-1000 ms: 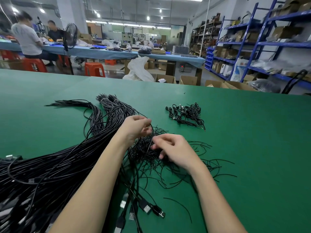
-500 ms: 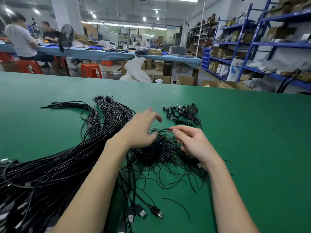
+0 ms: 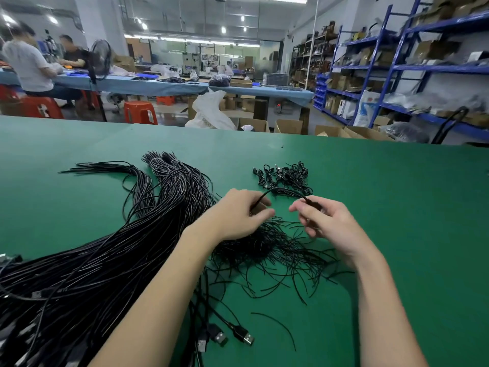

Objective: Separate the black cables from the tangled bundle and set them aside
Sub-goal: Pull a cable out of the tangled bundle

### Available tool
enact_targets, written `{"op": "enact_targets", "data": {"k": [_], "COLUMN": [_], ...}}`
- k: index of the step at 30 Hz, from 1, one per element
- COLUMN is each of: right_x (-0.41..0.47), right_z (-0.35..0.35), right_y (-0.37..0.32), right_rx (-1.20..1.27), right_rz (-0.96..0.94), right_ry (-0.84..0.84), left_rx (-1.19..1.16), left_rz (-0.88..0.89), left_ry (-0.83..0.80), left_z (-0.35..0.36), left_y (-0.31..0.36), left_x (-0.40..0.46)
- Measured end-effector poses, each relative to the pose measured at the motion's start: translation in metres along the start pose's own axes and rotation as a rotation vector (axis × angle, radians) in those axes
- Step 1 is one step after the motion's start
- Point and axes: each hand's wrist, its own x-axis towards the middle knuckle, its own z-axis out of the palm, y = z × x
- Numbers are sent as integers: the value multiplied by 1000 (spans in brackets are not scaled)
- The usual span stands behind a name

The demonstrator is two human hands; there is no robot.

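Both hands are up over the middle of the green table [image 3: 397, 207], sharing one thin black cable [image 3: 280, 191] that arcs between them. The left hand [image 3: 238, 215] has its fingers curled and pinches one end against the thumb; the right hand [image 3: 328, 223] pinches the other end between thumb and fingertips, with the rest of its fingers loosely bent. The cable is a short, glossy, skinny black lead, bowed upward in a low hump.

Right under the hands sits the tangled bundle [image 3: 270, 247], a messy nest of fine black wires with loose ends sticking out every way, mostly toward 4 and 5 o'clock. At 9 to 7 o'clock from the hands there's a big sheaf of long black cables [image 3: 105, 260], thicker and shiny, running from the far end down to the bottom left corner. A few USB plugs [image 3: 230, 337] lie at 6 o'clock near the table's edge. At 1 o'clock, just past the hands, is a small pile of short cables [image 3: 285, 176] with little connectors.

Room-wise it's a workshop: blue shelving racks [image 3: 397, 67] full of boxes at 2 o'clock, a long blue table [image 3: 172, 87] at 12, red stools [image 3: 140, 112], cardboard boxes on the floor, and two people [image 3: 29, 64] sitting at 10 o'clock by a standing fan [image 3: 100, 59].
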Motion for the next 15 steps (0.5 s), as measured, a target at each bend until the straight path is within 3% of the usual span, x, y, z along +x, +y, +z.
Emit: {"op": "enact_targets", "data": {"k": [3,6,9,12,15], "right_x": [-3,-5,-5,-3,-1], "right_z": [1,-1,2,3,10], "right_y": [-6,-11,-18,-24,-29], "right_rx": [22,-92,-203,50,138], "right_rz": [-18,68,67,-39,-136], "right_ry": [-154,-261,-179,-33,12], "left_rx": [-181,-123,-56,-52,-94], "left_rz": [33,91,70,33,47], "left_ry": [76,102,21,-23,-28], "left_z": [10,16,22,24,23], "left_y": [9,17,21,20,25], "left_x": [0,1,0,-1,-2]}}
